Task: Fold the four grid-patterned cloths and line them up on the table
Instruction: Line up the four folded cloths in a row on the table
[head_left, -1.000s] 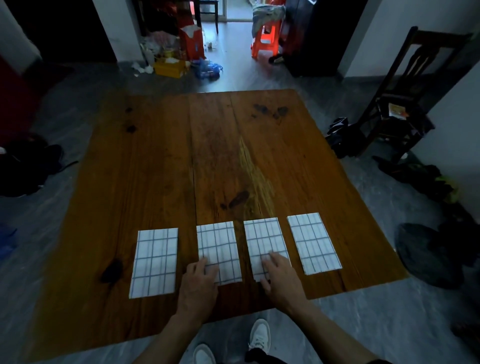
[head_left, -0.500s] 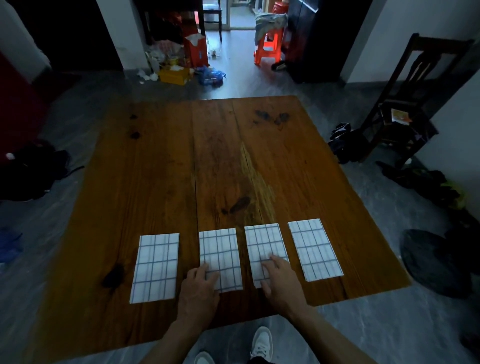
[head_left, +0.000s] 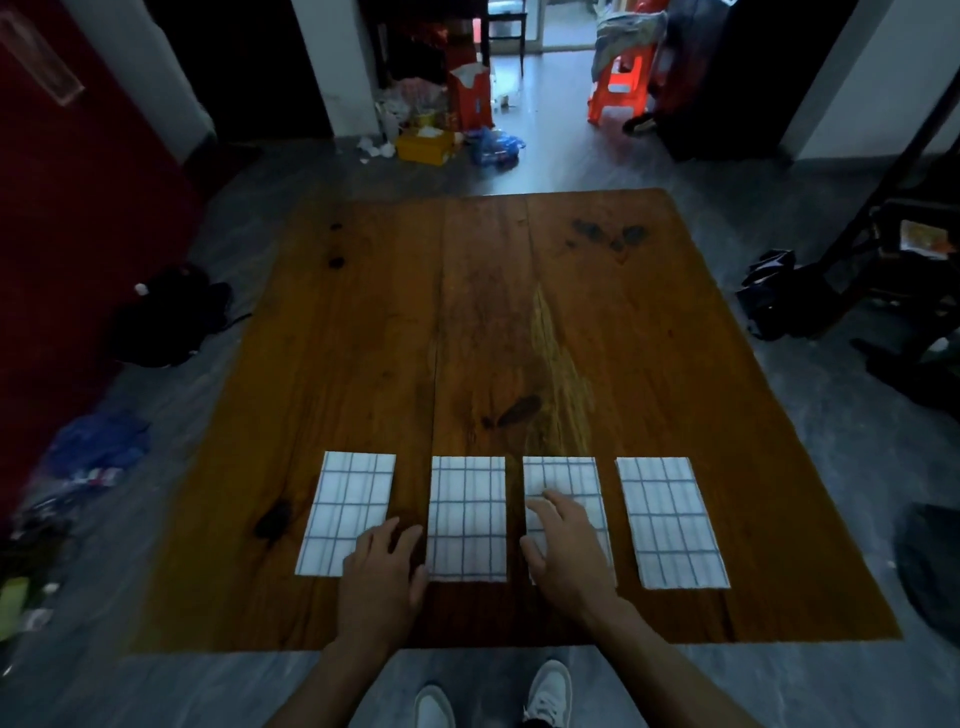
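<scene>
Four folded white cloths with a dark grid lie side by side near the front of the brown wooden table (head_left: 519, 312). From the left they are the first cloth (head_left: 345, 499), the second cloth (head_left: 467, 514), the third cloth (head_left: 563, 475) and the fourth cloth (head_left: 667, 519). My left hand (head_left: 382, 566) lies flat in the gap between the first and second cloths, overlapping the first cloth's near right corner. My right hand (head_left: 563, 545) rests flat on the third cloth, fingers extended, hiding its near half.
A dark wooden chair (head_left: 904, 249) and a dark bag (head_left: 769, 296) stand to the right of the table. Bags and clutter lie on the floor at the left. A yellow box (head_left: 426, 145) and an orange stool (head_left: 621, 93) sit beyond the far edge.
My left hand has slid left off the second cloth into the gap beside the first. My right hand stays on the third cloth. The camera has tilted, so the row looks straighter.
</scene>
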